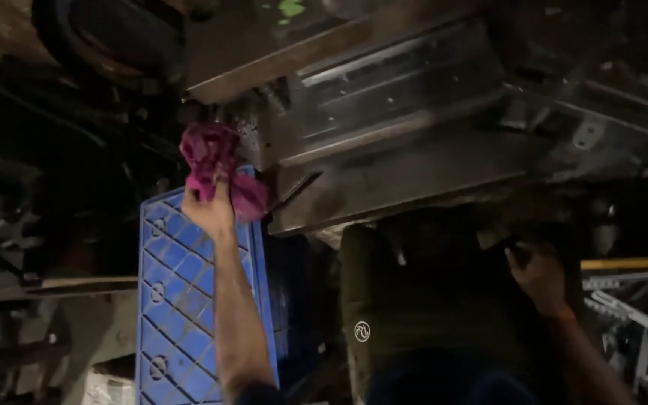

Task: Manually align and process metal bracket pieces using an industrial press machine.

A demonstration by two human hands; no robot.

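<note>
A crumpled magenta rag [215, 161] sits bunched against the lower left corner of a grey metal machine body [406, 127], right where its stepped steel face ends. The left hand [210, 206] has its fingers clenched round the lower part of the rag, pressing it up against the metal; the forearm rises straight from the bottom edge of the view. Part of the cloth hangs loose to the right of the hand, just touching the top corner of a blue plastic crate [178, 300].

The crate stands on its side behind the forearm, its latticed wall facing the camera and its upper edge tucked just under the machine's corner. The machine itself spreads across the upper middle and right: flat plates, a slanted ledge and a bracket with a hole near its right end.

The right hand [538, 274] is well apart from the rag, under the dark underside of the machine near its right part. Its fingers curl inward onto something dark; whether they grip it cannot be told in the shadow. Below it, along the right edge, lie pale metal strips [631, 311] and a yellow bar [631, 263].
</note>
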